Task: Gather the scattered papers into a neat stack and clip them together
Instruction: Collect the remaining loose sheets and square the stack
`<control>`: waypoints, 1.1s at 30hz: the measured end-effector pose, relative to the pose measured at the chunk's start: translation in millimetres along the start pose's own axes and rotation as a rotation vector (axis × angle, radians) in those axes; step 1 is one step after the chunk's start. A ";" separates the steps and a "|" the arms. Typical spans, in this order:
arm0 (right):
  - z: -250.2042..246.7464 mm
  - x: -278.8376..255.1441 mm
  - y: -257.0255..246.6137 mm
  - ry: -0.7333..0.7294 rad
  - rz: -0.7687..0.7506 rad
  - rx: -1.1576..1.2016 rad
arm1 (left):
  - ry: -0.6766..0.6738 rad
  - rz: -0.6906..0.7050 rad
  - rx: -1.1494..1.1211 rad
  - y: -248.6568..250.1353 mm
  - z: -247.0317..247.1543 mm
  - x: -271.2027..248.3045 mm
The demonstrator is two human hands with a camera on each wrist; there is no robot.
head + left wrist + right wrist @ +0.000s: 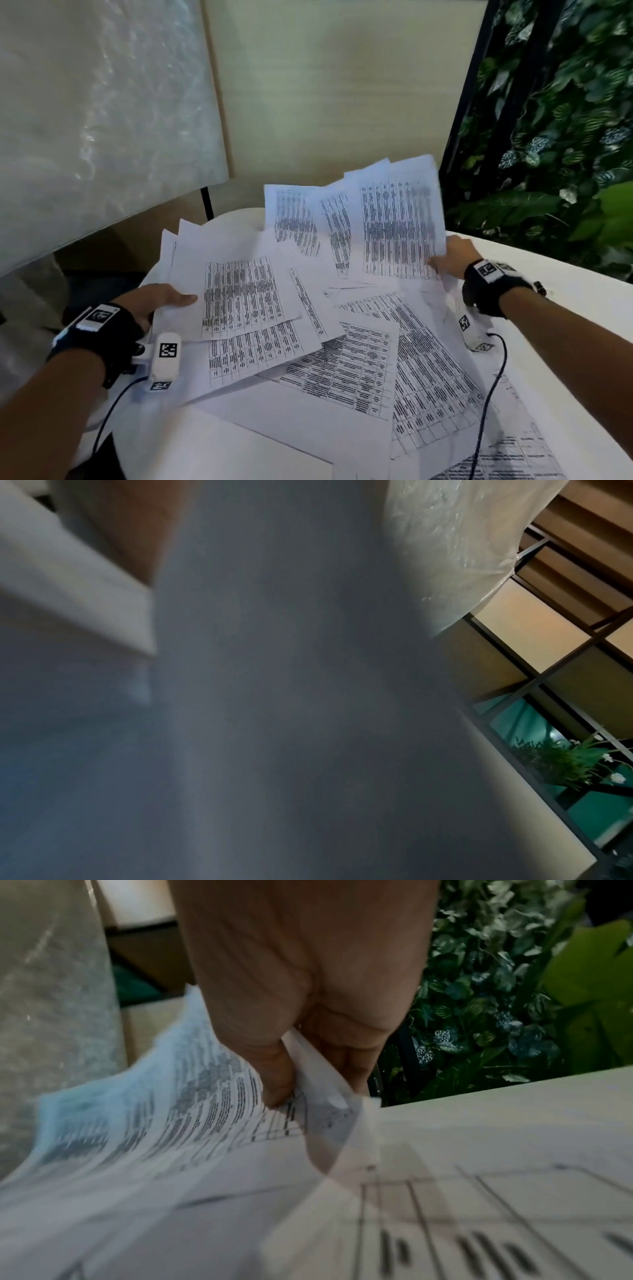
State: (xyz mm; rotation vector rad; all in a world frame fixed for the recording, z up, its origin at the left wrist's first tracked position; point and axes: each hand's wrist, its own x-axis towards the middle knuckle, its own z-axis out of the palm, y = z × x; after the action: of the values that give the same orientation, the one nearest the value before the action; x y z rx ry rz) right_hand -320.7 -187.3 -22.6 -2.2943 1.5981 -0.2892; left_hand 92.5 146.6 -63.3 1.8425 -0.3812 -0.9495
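Two loose bunches going: right hand (452, 255) pinches raised printed sheets (399, 226), left hand (156, 301) grips another batch (239, 298) over the table (565, 274). Fanned pages could easily slip or crease; no clip visible.

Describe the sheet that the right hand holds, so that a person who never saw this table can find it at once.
Start at the white table covered with printed papers and look to its far right side, beside the wall of green leaves. There the right hand pinches the lower corner of one sheet. Unlike the papers lying flat, it is lifted, standing nearly upright.
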 end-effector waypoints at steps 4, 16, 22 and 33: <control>5.7 8.3 -0.6 0.011 -0.023 -0.034 | 0.001 0.012 -0.032 0.8 1.5 -3.1; 10.8 40.2 -27.3 -0.162 0.191 -0.246 | -0.052 0.005 -0.098 5.0 6.6 -13.6; 28.4 34.9 -47.4 -0.203 0.154 -0.341 | -0.034 -0.020 -0.097 5.3 5.0 -9.1; 41.2 36.9 -86.9 -0.181 0.158 -0.151 | -0.066 -0.043 -0.120 7.5 5.6 -10.9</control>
State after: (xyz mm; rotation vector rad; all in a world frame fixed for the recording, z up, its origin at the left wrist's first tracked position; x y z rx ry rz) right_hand -217.8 -188.1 -28.6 -2.2116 1.7457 0.0783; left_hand 82.4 146.4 -53.1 1.7193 -0.3188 -1.0428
